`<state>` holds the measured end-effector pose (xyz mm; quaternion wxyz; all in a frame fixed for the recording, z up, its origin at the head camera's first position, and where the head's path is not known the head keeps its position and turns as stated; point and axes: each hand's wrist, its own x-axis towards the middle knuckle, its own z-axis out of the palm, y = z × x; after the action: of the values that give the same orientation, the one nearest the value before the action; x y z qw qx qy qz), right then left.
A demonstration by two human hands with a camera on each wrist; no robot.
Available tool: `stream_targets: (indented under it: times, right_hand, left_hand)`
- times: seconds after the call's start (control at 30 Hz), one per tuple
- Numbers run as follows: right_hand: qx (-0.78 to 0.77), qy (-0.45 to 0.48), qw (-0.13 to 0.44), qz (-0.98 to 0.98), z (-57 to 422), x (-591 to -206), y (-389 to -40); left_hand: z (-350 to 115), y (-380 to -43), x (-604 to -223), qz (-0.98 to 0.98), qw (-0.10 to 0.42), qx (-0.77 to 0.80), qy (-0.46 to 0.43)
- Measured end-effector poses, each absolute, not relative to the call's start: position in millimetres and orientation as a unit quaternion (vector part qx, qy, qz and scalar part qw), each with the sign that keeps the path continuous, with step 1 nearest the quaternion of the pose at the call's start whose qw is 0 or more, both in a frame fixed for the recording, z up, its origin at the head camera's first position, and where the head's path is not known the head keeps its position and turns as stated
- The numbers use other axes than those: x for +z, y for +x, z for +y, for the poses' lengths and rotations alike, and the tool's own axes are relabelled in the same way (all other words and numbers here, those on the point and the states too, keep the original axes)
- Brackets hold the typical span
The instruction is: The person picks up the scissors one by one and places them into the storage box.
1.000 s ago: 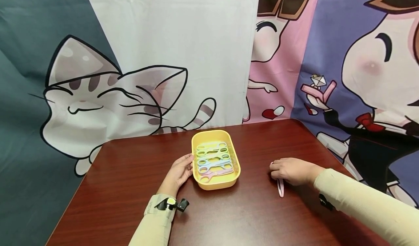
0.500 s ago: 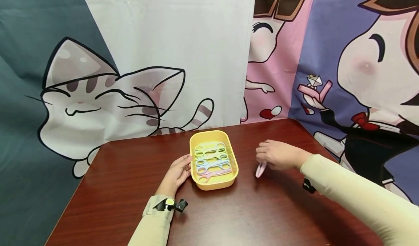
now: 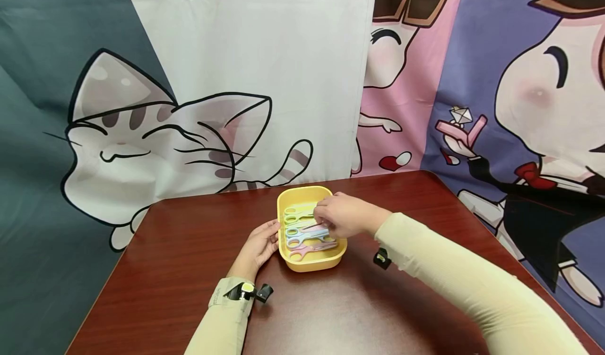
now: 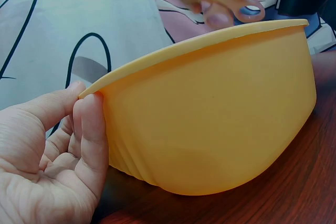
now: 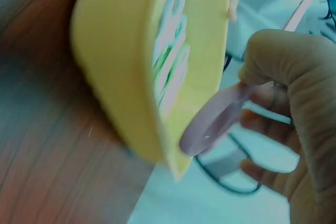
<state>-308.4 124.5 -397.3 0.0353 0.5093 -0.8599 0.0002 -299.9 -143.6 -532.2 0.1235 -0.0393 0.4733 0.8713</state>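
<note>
A yellow plastic bin (image 3: pixel 314 267) stands on the table with several scissors lying side by side in it, among them pink scissors (image 3: pixel 299 253), blue scissors (image 3: pixel 295 240) and green scissors (image 3: pixel 293 219). My left hand (image 3: pixel 259 243) pinches the bin's left rim between thumb and fingers, plainest in the left wrist view. Over the bin's right side, my right hand (image 3: pixel 347 215) grips another pair of pink scissors (image 5: pixel 210 121). Their handle loops hang by the rim in the right wrist view, and the blade end (image 5: pixel 298 14) sticks out beyond the thumb. My right hand hides part of the bin's contents.
The dark red wooden table (image 3: pixel 189 244) extends around the bin. Behind its far edge hangs a cloth backdrop (image 3: pixel 246 40) with cartoon figures. Each forearm wears a light sleeve and a small black camera mount (image 3: pixel 382 259).
My right hand has carried the pink scissors leftward from the table's right side to over the bin. My left hand has stayed on the bin's rim.
</note>
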Motion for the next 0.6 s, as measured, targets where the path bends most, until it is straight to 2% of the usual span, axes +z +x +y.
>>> stream_targets:
  times: [0.23, 0.6]
  right_hand:
    - [-0.024, 0.468, -0.022, -0.883, 88.3, -416.2, -306.2]
    - [-0.077, 0.432, -0.049, -0.897, 78.4, -446.2, -308.0]
  left_hand:
    - [-145.1, -300.7, -530.9, 0.480, 0.129, 0.867, -0.028]
    - [-145.4, -300.0, -531.5, 0.470, 0.133, 0.872, -0.030]
